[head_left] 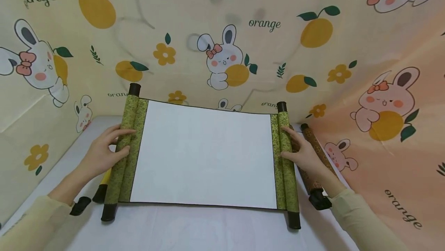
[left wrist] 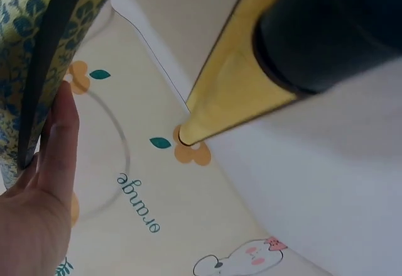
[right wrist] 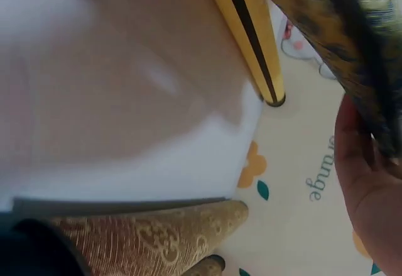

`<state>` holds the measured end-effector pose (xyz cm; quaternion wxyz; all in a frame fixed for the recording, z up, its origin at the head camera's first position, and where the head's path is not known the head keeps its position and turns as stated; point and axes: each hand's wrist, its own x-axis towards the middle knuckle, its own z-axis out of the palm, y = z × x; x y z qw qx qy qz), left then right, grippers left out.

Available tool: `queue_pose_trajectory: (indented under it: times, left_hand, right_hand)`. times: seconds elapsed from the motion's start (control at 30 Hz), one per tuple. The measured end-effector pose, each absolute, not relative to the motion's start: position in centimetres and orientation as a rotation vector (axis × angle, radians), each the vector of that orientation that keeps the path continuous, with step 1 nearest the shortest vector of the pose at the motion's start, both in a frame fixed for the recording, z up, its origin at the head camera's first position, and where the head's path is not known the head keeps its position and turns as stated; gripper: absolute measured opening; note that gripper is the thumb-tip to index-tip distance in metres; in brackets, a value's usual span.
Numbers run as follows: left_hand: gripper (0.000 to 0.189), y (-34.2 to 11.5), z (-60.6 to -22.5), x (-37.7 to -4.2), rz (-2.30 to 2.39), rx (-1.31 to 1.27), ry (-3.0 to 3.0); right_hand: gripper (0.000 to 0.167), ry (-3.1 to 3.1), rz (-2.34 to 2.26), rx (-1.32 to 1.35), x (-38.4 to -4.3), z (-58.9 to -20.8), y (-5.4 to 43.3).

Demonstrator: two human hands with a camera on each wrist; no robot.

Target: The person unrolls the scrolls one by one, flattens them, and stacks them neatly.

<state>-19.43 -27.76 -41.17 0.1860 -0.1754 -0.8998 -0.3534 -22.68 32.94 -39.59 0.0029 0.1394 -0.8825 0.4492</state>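
A green patterned hanging scroll (head_left: 208, 154) is spread between both hands above the table, its blank white face toward the head camera. My left hand (head_left: 94, 152) grips the left roller (head_left: 118, 166), thumb in front. On the other side my right hand (head_left: 307, 154) holds the right roller (head_left: 289, 170) between thumb and fingers. Both rollers end in black knobs. In the left wrist view the left hand (left wrist: 44, 194) lies against the green roll; the right wrist view has the right hand (right wrist: 370, 194) against its own roll.
A yellow rolled scroll (head_left: 105, 177) with a black end lies left of the green one, largely hidden. Brown patterned rolled scrolls (head_left: 314, 143) lie at the right. A cloth (head_left: 174, 4) printed with rabbits and oranges hangs behind the white table (head_left: 194, 229).
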Motion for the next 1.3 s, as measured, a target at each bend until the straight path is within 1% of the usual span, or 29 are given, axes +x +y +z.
queue_pose_trajectory:
  times: [0.17, 0.3, 0.5, 0.67, 0.8, 0.97, 1.3]
  left_hand:
    - [0.047, -28.6, -41.1, -19.5, -0.971, -0.513, -2.543]
    - [0.048, -29.6, -41.2, -19.8, -0.942, -0.512, -2.551]
    - [0.049, -31.6, -40.6, -20.6, -0.892, -0.507, -2.586]
    - [0.049, -33.0, -39.4, -21.4, -0.887, -0.464, -2.681]
    - [0.051, -33.9, -39.3, -22.4, -0.825, -0.434, -2.777]
    - [0.055, -34.9, -39.4, -23.5, -0.787, -0.415, -2.881]
    - [0.058, -35.6, -40.5, -25.6, -0.840, -0.430, -2.979]
  right_hand:
    - [0.083, -2.797, 1.438, 0.394, -22.9, -39.4, 33.2]
    - [0.085, -2.784, 1.480, 0.409, -23.4, -39.6, 32.7]
    - [0.085, -2.805, 1.516, 0.374, -24.2, -39.3, 30.7]
    - [0.084, -2.802, 1.624, 0.336, -26.1, -39.4, 28.4]
    - [0.084, -2.812, 1.635, 0.357, -27.6, -40.1, 26.7]
    - [0.090, -2.865, 1.523, 0.367, -29.2, -41.3, 25.1]
    - [0.090, -2.922, 1.540, 0.295, -32.0, -43.7, 24.1]
